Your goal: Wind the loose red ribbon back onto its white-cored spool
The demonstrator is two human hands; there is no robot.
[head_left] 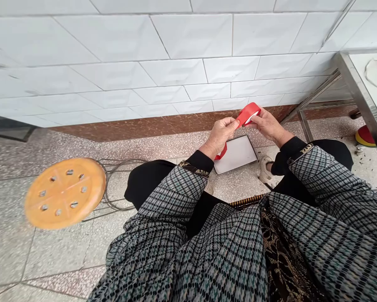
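A roll of red ribbon or tape (pixel 249 110) with a white core is between my hands, above the floor near the wall. My right hand (pixel 269 125) grips the roll from its right side, with fingers at the core. My left hand (pixel 220 135) pinches the red strip just left of the roll. A loose red end (pixel 221 152) hangs below my left hand. Beneath my hands a shallow white tray or box lid (pixel 237 156) with a dark edge lies on the floor.
An orange round stool (pixel 64 191) with holes and metal legs stands at the left. A metal-framed table (pixel 361 92) is at the right, with a red and yellow object (pixel 365 136) beneath it. The tiled wall (pixel 191 37) rises ahead.
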